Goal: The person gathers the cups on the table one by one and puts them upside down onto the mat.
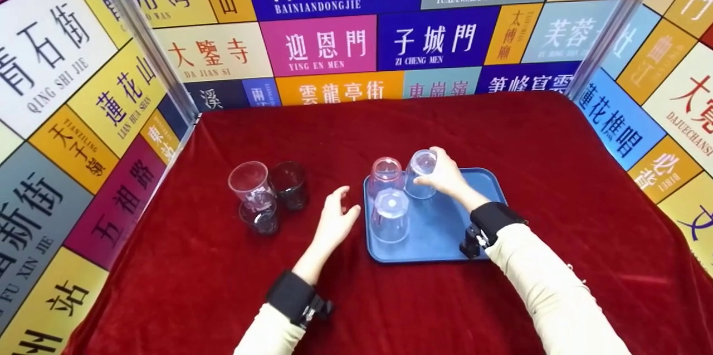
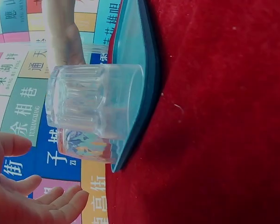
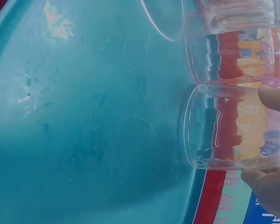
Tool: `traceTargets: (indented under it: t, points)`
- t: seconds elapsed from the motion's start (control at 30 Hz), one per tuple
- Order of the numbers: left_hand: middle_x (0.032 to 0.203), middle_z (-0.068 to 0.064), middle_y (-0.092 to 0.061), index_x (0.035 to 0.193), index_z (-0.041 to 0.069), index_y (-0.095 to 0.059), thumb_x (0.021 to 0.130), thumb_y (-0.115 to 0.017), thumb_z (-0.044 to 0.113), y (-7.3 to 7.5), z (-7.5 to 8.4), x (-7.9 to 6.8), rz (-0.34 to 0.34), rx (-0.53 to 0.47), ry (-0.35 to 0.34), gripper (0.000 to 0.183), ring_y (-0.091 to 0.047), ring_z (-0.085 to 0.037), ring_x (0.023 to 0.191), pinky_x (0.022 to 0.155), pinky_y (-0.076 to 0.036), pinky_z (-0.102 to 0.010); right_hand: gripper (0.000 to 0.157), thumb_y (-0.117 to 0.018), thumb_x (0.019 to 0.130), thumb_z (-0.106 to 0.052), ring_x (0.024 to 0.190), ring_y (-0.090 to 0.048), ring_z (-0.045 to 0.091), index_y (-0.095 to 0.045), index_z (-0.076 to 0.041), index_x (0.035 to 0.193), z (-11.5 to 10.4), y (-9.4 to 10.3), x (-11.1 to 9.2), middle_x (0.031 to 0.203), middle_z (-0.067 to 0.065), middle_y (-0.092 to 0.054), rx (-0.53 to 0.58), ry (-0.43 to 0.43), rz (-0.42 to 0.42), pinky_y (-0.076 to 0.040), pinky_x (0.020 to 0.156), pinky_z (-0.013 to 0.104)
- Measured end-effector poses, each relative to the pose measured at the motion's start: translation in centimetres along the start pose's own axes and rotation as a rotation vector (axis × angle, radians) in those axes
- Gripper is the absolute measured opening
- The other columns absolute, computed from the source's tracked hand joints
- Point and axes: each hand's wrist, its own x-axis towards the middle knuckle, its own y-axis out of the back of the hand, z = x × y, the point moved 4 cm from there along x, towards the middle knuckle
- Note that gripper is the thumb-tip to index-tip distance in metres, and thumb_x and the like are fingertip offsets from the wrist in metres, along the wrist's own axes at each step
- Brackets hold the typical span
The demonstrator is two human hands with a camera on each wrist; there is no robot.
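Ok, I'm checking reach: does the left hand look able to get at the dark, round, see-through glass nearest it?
Probably yes: the left hand is empty, and only red cloth shows between it and that dark glass.

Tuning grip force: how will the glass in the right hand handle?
The glass is probably stiff, looking undeformed in the right hand. Its smooth sheen suggests slipperiness. Mouth-down over the blue tray, a push would likelier tip than roll it.
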Motion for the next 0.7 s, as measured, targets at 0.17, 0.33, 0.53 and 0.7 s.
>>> traceTargets:
  t: [0.17, 0.33, 0.53, 0.7]
  points:
    - [0.122, -0.031, -0.045, 0.125, -0.007, -0.045, 0.081, -0.057, 0.005, 0.38, -0.21, -0.29, 0.002, -0.005, 0.002, 0.047, -0.047, -0.041, 0.111, 0.092, -0.042, -0.048, 0.086, -0.077, 0.065, -0.013, 0.115, -0.045, 0.036, -0.029, 0.005, 0.134, -0.04, -0.1, -0.1, 0.128, 0.025, -0.045, 0.005, 0.008, 0.003, -0.035, 0.099, 0.047]
    - [0.122, -0.031, -0.045, 0.125, -0.007, -0.044, 0.081, -0.057, 0.006, 0.63, -0.13, -0.51, -0.002, -0.013, -0.005, 0.047, -0.049, -0.042, 0.107, 0.091, -0.043, -0.048, 0.085, -0.077, 0.066, -0.015, 0.114, -0.045, 0.036, -0.03, 0.006, 0.134, -0.04, -0.09, -0.32, 0.127, 0.025, -0.045, -0.018, 0.0, -0.007, -0.036, 0.099, 0.048]
    - [0.121, -0.032, -0.045, 0.125, -0.008, -0.044, 0.08, -0.057, 0.006, 0.63, -0.31, -0.65, -0.001, -0.008, 0.003, 0.048, -0.051, -0.043, 0.102, 0.089, -0.043, -0.049, 0.085, -0.077, 0.066, -0.016, 0.114, -0.046, 0.036, -0.031, 0.006, 0.133, -0.44, -0.22, -0.53, 0.127, 0.025, -0.046, -0.04, 0.009, -0.021, -0.036, 0.098, 0.048]
    - [0.121, -0.031, -0.045, 0.125, -0.007, -0.044, 0.081, -0.057, 0.006, 0.68, -0.41, -0.62, 0.003, -0.007, 0.005, 0.048, -0.051, -0.043, 0.102, 0.089, -0.043, -0.048, 0.084, -0.076, 0.066, -0.015, 0.113, -0.046, 0.036, -0.03, 0.007, 0.133, -0.75, -0.29, -0.72, 0.126, 0.025, -0.046, -0.052, 0.018, -0.033, -0.037, 0.098, 0.049]
